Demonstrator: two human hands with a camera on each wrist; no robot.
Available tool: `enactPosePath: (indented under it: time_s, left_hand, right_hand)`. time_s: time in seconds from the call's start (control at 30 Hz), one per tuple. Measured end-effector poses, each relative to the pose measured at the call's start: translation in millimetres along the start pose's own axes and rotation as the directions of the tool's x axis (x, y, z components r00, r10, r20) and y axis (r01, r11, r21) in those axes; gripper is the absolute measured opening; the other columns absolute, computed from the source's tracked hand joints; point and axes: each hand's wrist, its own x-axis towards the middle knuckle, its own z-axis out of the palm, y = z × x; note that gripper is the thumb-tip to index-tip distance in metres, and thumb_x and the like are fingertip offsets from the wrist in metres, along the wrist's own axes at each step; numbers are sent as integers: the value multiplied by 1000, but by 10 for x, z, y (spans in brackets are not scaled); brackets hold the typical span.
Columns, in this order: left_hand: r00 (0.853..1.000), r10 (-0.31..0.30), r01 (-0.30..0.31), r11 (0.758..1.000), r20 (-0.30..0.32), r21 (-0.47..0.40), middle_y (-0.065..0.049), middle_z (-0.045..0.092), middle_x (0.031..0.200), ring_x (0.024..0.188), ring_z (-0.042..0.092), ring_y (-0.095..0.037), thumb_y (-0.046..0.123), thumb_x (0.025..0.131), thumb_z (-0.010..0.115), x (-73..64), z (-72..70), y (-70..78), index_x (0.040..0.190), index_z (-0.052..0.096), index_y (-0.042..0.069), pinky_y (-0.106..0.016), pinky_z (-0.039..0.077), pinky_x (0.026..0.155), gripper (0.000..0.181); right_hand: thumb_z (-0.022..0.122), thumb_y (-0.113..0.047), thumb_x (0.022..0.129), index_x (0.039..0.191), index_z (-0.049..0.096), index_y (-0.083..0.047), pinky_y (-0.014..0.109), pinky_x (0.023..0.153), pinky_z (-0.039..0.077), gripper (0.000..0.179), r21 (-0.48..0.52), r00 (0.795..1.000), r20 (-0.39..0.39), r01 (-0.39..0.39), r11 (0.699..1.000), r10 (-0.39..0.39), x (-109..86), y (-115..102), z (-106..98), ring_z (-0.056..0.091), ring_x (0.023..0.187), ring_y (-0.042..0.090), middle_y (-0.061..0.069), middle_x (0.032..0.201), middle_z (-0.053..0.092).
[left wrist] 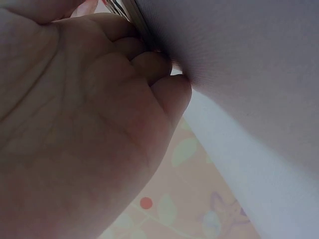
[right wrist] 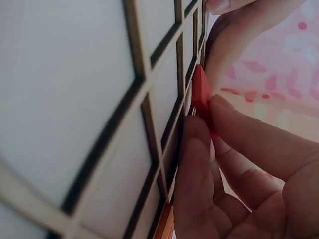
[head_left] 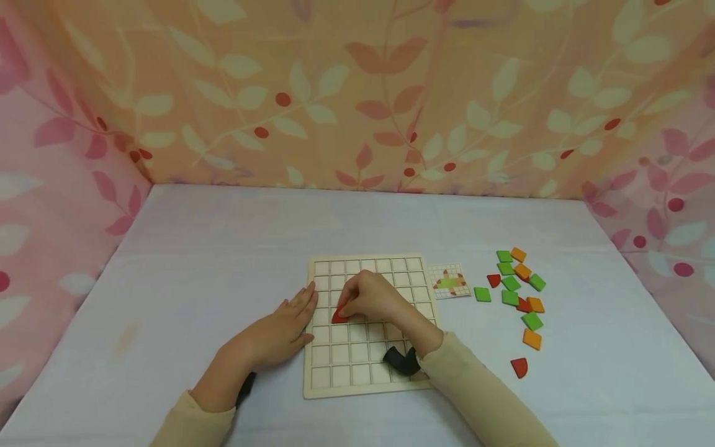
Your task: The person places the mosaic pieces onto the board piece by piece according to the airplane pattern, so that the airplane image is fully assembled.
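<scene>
A pale wooden grid board (head_left: pixel 341 376) lies on the white table with rows of square cells. My right hand (head_left: pixel 371 297) pinches a red quarter-circle tile (head_left: pixel 338 316) between thumb and fingers, over a cell near the board's left side. In the right wrist view the red tile (right wrist: pixel 201 92) stands tilted close against the grid, fingertips at its edge. My left hand (head_left: pixel 282 332) rests along the board's left edge, its fingers extended; the left wrist view shows the fingertips of that hand (left wrist: pixel 84 109) at the board's side. An orange piece (right wrist: pixel 165 225) shows low in the right wrist view.
A small pattern card (head_left: pixel 463 292) lies right of the board. Farther right are scattered green tiles (head_left: pixel 482 295), orange tiles (head_left: pixel 532 339) and red quarter-circle tiles (head_left: pixel 519 367). A black wrist device (head_left: pixel 401 361) hangs under the right wrist. Patterned cloth (head_left: pixel 357 93) walls the table's back and sides.
</scene>
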Motion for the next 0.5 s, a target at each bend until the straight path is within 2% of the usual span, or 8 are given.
enactPosePath:
  time_s: [0.23,0.5]
  left_hand:
    - [1000,-13,13,1000,-11,10,-14,0,157,143,5,-29,21,97,52,-48,37,-69,148,16,-5,-49,14,113,67]
    - [1000,21,-21,1000,-19,16,-14,2,157,143,7,-28,21,97,52,-5,29,-25,148,17,-5,-47,15,114,67]
  right_hand:
    - [80,-9,73,72,72,-14,24,58,42,9,-45,1000,4,27,999,-27,37,-39,58,53,61,9,-8,63,62]
    - [80,-8,72,72,72,-13,24,57,42,9,-3,1000,-4,-4,1000,4,3,20,8,53,61,10,-6,63,62]
